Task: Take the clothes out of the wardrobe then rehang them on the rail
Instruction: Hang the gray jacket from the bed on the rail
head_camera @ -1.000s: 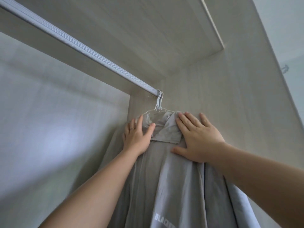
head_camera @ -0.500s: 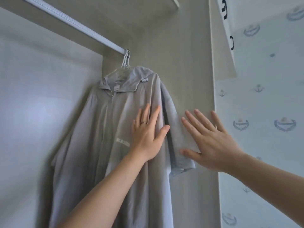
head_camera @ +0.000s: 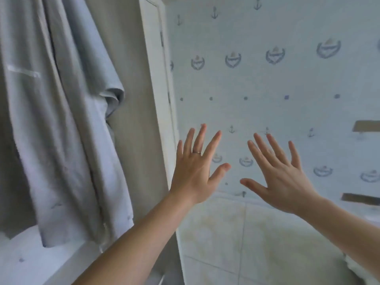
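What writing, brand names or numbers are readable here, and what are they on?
No text here can be read.
grey garment: a pale strip across the cloth may be a label or print, too blurred to read.
wallpaper: anchors, dots and crest-like emblems only; any lettering inside the emblems is too small and blurred to tell.

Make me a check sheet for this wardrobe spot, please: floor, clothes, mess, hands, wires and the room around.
Surface: pale tiled floor, lower right.
Job's things: grey garment hangs at the left beside the wardrobe side panel; its top is out of view.
Clutter: nothing seen.
Grips: left hand open, fingers spread, ring on one finger, holds nothing; right hand open, holds nothing.
Cables: nothing seen.
Surroundings: wallpaper with anchors; two brown strips at the right edge, too blurred to identify.
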